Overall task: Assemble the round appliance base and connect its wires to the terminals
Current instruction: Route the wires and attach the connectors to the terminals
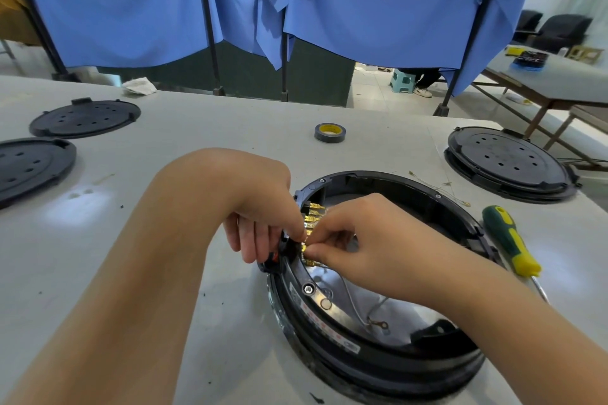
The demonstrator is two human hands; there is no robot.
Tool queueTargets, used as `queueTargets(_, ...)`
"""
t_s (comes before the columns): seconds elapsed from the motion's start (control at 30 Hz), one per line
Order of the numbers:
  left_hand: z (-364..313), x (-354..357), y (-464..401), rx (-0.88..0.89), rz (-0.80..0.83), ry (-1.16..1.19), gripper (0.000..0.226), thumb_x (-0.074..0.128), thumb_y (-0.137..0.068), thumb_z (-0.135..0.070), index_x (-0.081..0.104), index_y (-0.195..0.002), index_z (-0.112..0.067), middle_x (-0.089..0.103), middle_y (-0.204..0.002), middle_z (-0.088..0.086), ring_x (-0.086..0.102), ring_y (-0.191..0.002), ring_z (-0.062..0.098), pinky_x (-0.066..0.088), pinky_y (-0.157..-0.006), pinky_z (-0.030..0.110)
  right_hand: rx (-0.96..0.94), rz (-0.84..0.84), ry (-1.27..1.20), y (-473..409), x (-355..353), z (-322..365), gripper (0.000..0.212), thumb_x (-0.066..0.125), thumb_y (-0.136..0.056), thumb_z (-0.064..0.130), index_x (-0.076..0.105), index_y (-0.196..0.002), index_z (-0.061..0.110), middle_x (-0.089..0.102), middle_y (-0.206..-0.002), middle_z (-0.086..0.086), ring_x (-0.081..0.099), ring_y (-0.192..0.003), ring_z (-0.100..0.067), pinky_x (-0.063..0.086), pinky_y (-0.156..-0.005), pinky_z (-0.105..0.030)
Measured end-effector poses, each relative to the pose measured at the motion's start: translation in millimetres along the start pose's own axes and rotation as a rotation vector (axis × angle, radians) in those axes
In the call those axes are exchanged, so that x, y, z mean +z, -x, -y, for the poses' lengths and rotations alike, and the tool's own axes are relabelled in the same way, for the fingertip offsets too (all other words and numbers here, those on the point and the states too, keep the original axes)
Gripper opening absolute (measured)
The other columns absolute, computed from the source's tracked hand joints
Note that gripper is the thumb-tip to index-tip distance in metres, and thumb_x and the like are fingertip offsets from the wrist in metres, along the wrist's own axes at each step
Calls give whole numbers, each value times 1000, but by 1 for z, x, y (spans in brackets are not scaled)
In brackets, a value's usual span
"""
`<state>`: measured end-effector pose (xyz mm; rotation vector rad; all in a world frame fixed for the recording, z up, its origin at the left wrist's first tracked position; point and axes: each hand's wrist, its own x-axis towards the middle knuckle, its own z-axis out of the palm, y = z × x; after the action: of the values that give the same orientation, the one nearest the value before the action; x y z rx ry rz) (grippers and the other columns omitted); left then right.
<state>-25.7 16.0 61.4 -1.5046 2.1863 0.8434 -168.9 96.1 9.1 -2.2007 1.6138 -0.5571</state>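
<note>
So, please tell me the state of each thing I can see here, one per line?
round base: open on top, no cover fitted
brass terminals: exposed at the inner rim
left hand: grips the base's rim
right hand: pinches a connector at the terminals
ring-lug wire: loose inside
screwdriver: lying unused
tape roll: lying flat

Round black plastic appliance base [378, 348], open side up, flat near the desk's front right edge. Row of brass spade terminals [312, 220] on its inner left wall. Thin grey ring-lug wire [362, 309] loose inside.
</note>
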Motion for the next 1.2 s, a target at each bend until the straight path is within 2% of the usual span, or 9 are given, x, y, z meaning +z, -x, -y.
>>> queueTargets(0.17, 2, 0, -2, -4, 3, 0, 34, 64, -88, -32, 69, -69, -3, 71, -59, 8, 69, -52, 15, 59, -63, 28, 29, 20, -66, 0, -11, 1, 16, 65, -88, 37, 76, -90, 26, 71, -81, 6, 64, -77, -7, 53, -78, -36)
queueTargets(0.4, 11, -4, -6, 3, -57, 23, 33, 64, -88, -32, 68, -70, -4, 73, -63, 8, 70, -54, 16, 57, -63, 27, 145, -63, -82, 7, -53, -19, 14, 66, -85, 40, 75, -91, 32, 70, -82, 24, 64, -77, 8, 53, -72, -13)
queueTargets(0.53, 14, -6, -7, 8, -110, 27, 32, 66, -87, -33, 67, -72, -5, 73, -63, 5, 70, -56, 14, 54, -62, 26, 323, 42, 23, 12, -72, -43, 21, 73, -79, 44, 71, -99, 37, 71, -86, 19, 64, -79, 8, 50, -76, -14)
queueTargets(0.67, 16, -5, -7, 8, -196, -51, 32, 70, -82, -42, 69, -77, -10, 74, -66, -2, 72, -63, 10, 52, -62, 25, 407, 4, 102, 17, -85, -60, 18, 75, -79, 38, 67, -95, 41, 67, -91, 19, 62, -82, 5, 45, -68, -13)
queueTargets(0.73, 16, -6, -6, 17, -313, -131, 38, 69, -78, -52, 70, -92, -16, 74, -84, -5, 70, -80, 12, 54, -74, 29, 424, -34, 143, 19, -91, -66, 19, 74, -80, 38, 65, -97, 41, 65, -92, 19, 61, -83, 4, 42, -67, -14)
queueTargets(0.83, 8, -4, -8, 115, -471, -93, 51, 65, -80, -57, 56, -120, -27, 59, -121, -6, 57, -104, 15, 46, -87, 31, 534, -67, 212, 22, -96, -78, 30, 71, -82, 44, 65, -109, 34, 61, -96, 17, 59, -87, -2, 42, -76, -23)
queueTargets(0.93, -8, 8, -15, 304, -567, -54, 59, 59, -85, -55, 41, -137, -33, 43, -142, -8, 47, -123, 14, 36, -95, 28, 657, 27, 226, 25, -96, -85, 37, 65, -86, 49, 62, -116, 28, 64, -105, 7, 63, -91, -13, 50, -83, -29)
queueTargets(1.03, -23, 23, -24, 463, -577, -50, 68, 55, -89, -54, 26, -148, -35, 26, -153, -13, 33, -137, 10, 28, -104, 26, 640, 112, 164, 26, -92, -81, 23, 58, -93, 42, 64, -108, 26, 67, -96, 6, 70, -69, -7, 55, -67, -24)
queueTargets(1.2, -33, 37, -36, 507, -541, -110, 76, 51, -90, -57, 13, -152, -36, 16, -159, -11, 21, -144, 11, 25, -117, 38, 544, 61, 228, 16, -83, -73, 26, 56, -96, 31, 69, -113, 17, 70, -104, -2, 65, -80, -16, 52, -81, -31)
